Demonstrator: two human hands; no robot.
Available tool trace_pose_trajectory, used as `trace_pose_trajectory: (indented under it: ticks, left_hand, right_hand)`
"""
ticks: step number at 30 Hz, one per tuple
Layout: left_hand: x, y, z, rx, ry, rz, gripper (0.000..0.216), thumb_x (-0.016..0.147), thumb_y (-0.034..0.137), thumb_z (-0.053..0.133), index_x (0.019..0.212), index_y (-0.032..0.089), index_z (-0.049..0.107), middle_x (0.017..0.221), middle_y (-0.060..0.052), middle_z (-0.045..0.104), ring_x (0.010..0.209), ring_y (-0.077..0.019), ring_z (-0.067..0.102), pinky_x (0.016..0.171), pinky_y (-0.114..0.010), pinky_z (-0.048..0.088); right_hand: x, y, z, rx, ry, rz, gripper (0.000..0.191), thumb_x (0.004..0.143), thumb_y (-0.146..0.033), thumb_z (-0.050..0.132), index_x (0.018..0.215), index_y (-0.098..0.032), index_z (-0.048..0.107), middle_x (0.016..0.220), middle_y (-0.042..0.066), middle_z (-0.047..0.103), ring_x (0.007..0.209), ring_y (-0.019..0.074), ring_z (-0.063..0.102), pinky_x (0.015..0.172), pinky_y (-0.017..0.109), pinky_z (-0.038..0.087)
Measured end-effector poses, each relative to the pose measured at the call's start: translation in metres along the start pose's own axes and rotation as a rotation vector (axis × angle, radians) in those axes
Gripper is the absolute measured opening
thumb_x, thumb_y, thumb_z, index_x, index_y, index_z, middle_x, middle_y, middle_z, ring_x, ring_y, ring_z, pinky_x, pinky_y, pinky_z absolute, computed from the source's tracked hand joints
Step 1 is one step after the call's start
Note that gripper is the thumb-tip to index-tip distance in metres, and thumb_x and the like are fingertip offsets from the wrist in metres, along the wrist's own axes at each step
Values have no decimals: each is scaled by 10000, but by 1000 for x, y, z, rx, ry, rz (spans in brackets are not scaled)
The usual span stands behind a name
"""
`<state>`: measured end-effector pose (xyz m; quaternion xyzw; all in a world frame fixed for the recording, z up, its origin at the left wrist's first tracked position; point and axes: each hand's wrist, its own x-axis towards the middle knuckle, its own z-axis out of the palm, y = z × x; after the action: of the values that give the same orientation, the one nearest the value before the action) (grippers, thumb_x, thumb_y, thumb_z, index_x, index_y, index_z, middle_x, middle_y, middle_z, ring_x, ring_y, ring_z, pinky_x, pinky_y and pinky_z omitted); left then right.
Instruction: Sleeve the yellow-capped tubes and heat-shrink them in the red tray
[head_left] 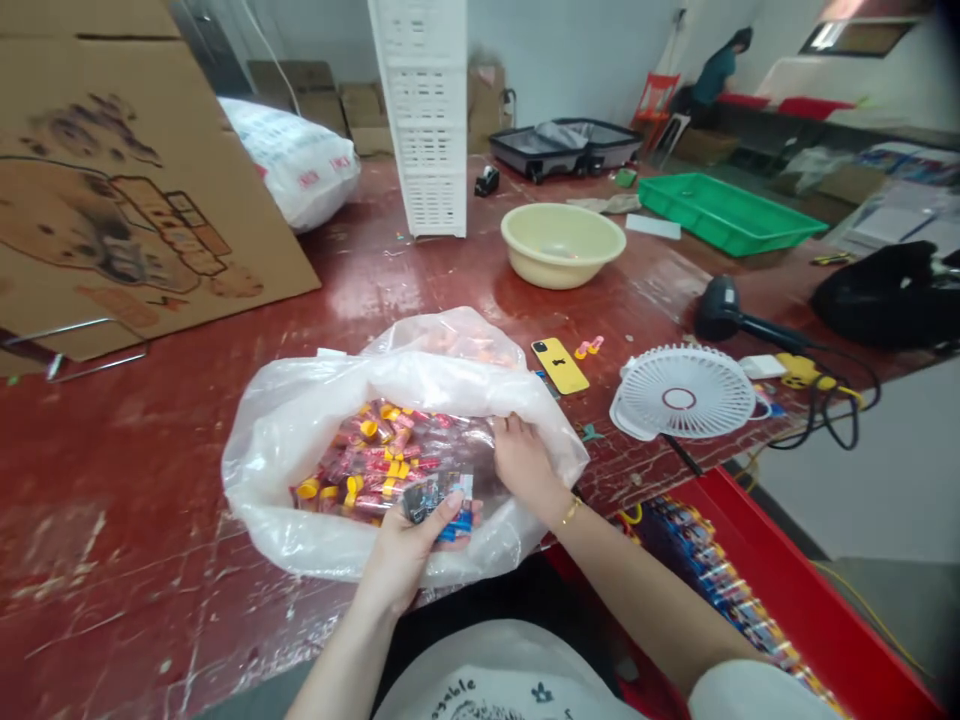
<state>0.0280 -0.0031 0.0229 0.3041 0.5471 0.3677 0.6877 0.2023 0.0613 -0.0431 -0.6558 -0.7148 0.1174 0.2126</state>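
Your left hand pinched printed packets; your right hand, grip hidden, seemingly reached into the plastic bag; the next move needed its mouth wide.

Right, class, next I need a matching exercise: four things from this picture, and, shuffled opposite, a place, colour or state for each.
Column one:
1. left hand
2. phone
3. tray
4. heap of capped tubes

Column two:
A. green
B. inside the plastic bag
C. yellow back facing up
D. holding small printed items

Pairs: 1-D; 2-C; 3-A; 4-B
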Motion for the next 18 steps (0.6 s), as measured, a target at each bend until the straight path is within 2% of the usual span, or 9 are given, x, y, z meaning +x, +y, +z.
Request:
trace_pose_trajectory:
  ticks: [2, 5, 8, 10, 12, 14, 18]
  left_hand:
    - [0, 0, -1, -31, 6, -4, 445, 662, 465, 823, 923, 111, 755, 878, -141, 773, 775, -242, 724, 616, -289, 568]
    - [0, -2, -5, -66, -9, -1, 434, 639, 445, 842, 904, 111, 764, 897, -141, 770, 756, -226, 716, 625, -288, 562]
    - [4, -6, -8, -88, -44, 0, 383, 640, 409, 852, 862, 109, 765, 777, -106, 755, 704, -192, 692, 629, -269, 551]
    - [7, -9, -8, -98, -56, -1, 359, 625, 382, 867, 837, 114, 757, 716, -73, 732, 671, -171, 666, 614, -262, 549]
    - [9, -11, -7, -107, -71, -9, 376, 600, 358, 884, 863, 124, 751, 753, -59, 732, 667, -162, 649, 611, -272, 556]
    - [10, -11, -4, -106, -65, -12, 410, 605, 376, 877, 909, 133, 748, 818, -61, 736, 697, -169, 645, 630, -300, 574]
    - [6, -9, 4, -34, -57, 12, 426, 677, 488, 805, 909, 137, 742, 823, -82, 737, 758, -210, 670, 653, -332, 588]
  right_hand:
    - [13, -3, 10, 6, -9, 25, 328, 821, 4, 427, 1082, -118, 584, 1043, 218, 632, 1038, 333, 606, 906, 505, 470]
    - [9, 2, 4, 57, -30, -4, 295, 818, -33, 468, 1062, -139, 596, 1046, 184, 639, 1011, 310, 611, 887, 477, 491]
    - [-7, 6, -22, 179, -10, -75, 224, 877, -143, 500, 1073, -189, 598, 1087, 117, 644, 1019, 251, 615, 895, 419, 513]
    - [-18, 6, -42, 418, 37, -95, 189, 909, -237, 532, 1086, -222, 597, 1092, 80, 651, 1026, 214, 622, 899, 384, 525]
    - [-25, 4, -59, 720, 92, -65, 214, 898, -303, 592, 1102, -239, 579, 1074, 61, 659, 997, 188, 639, 880, 359, 538]
    - [-30, 1, -73, 921, 120, -27, 248, 863, -318, 655, 1077, -242, 558, 1011, 39, 661, 920, 161, 654, 833, 328, 550]
    - [-31, -8, -92, 951, 145, -86, 209, 842, -288, 683, 991, -239, 545, 949, 23, 645, 818, 133, 633, 728, 284, 538]
